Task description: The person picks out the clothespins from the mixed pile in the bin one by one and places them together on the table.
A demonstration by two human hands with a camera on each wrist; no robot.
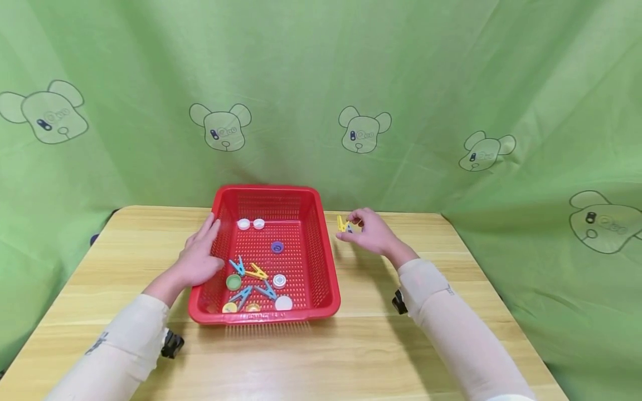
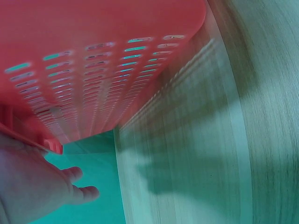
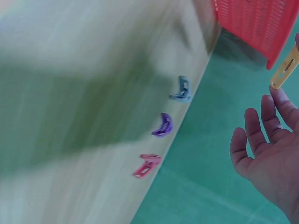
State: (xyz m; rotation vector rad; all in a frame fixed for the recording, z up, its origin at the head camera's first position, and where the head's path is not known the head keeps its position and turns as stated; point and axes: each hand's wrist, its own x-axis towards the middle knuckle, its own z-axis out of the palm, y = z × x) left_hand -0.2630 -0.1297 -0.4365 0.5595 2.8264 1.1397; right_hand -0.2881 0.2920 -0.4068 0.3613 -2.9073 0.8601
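My right hand [image 1: 370, 231] pinches a yellow clothespin [image 1: 341, 224] over the table, just right of a red plastic basket [image 1: 328, 262]. A small blue clothespin [image 1: 350, 229] shows beneath the fingers. In the right wrist view the yellow clothespin [image 3: 283, 72] is at the thumb and fingertips, the other fingers loosely spread. My left hand [image 1: 198, 259] rests on the basket's left rim, fingers extended along it. Inside the basket lie blue clothespins [image 1: 267, 290], a yellow clothespin [image 1: 257, 272] and several round caps, among them a purple cap [image 1: 277, 247] and a green cap [image 1: 233, 282].
Near the table's far edge, a blue clothespin [image 3: 183, 88], a purple clothespin [image 3: 163, 126] and a pink clothespin [image 3: 148, 165] lie in a row in the right wrist view. A green curtain [image 1: 301, 83] hangs behind and beside the wooden table [image 1: 361, 356].
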